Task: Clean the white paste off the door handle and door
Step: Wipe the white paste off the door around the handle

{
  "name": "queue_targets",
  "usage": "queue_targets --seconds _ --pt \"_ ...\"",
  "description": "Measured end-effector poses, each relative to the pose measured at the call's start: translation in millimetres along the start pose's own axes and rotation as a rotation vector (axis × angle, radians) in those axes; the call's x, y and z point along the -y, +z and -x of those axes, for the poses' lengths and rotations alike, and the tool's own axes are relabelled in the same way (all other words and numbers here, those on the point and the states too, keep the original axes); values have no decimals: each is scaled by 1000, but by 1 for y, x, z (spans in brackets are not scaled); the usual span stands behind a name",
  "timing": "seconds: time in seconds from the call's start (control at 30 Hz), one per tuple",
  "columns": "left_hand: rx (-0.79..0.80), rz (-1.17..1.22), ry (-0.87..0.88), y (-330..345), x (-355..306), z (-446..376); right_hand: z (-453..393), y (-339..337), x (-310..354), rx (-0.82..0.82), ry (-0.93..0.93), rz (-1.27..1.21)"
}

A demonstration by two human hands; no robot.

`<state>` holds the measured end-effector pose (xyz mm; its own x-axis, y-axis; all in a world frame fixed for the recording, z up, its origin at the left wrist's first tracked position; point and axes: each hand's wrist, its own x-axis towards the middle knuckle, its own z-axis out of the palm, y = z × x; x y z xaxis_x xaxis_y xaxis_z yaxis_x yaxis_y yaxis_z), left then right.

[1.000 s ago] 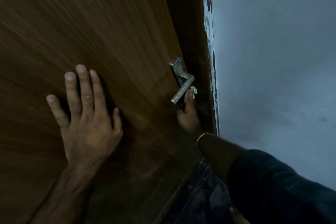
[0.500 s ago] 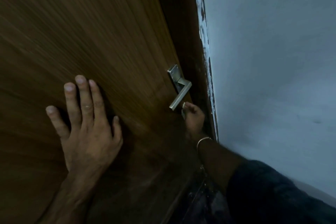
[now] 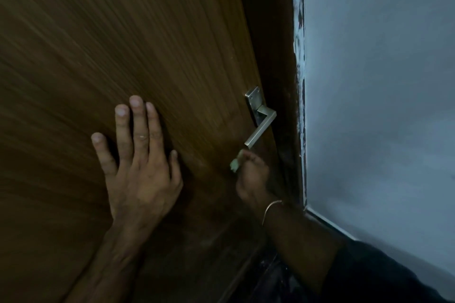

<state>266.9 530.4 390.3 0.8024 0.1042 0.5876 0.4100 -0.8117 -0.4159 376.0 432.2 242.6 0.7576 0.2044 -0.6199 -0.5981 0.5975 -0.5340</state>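
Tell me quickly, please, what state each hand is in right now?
Left hand: open, fingers straight, pressed flat on the door.
Right hand: closed, gripping a small pale wad just below the door handle.

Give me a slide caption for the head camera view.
Left hand pressed flat on the wooden door while the right hand holds a small pale wad just below the metal handle.

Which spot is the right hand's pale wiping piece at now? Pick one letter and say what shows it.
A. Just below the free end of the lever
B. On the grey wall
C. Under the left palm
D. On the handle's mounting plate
A: the right hand grips the small pale piece against the door, just beneath the lower tip of the door handle.
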Motion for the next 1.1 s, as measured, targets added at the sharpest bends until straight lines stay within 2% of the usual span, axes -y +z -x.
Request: queue_targets --seconds 0.1,0.2,0.3,0.43,0.5,0.57,0.63,0.7,0.77,0.87,1.0,1.1 --pt "-12 29 -5 0 1 1 54 19 -22 210 -151 169" --pt "-13 73 7 -2 1 0 79 47 -12 310 -597 403" --pt "-21 98 -3 -5 1 -1 93 70 12 448 -1039 485" --pt "-18 122 -9 -8 -2 0 76 54 17 582 -1382 703" --pt "-14 129 -8 -9 -2 1 65 39 21 604 -1306 794" --pt "-1 125 -19 -8 -3 -1 59 38 32 492 -1156 772" --pt "1 120 -28 -8 -3 -2 53 47 49 310 -968 617" --pt "1 114 -26 -8 -3 -2 46 60 71 155 -696 334" --pt "6 101 -24 -10 -3 -1 37 67 88 58 -550 174" --pt "23 86 -23 -13 -2 -1 31 66 102 -8 -593 258" --pt "51 103 -29 -17 -2 -1 28 59 108 -33 -913 710" --pt "62 111 -32 -20 -2 0 25 52 117 9 -1085 866"
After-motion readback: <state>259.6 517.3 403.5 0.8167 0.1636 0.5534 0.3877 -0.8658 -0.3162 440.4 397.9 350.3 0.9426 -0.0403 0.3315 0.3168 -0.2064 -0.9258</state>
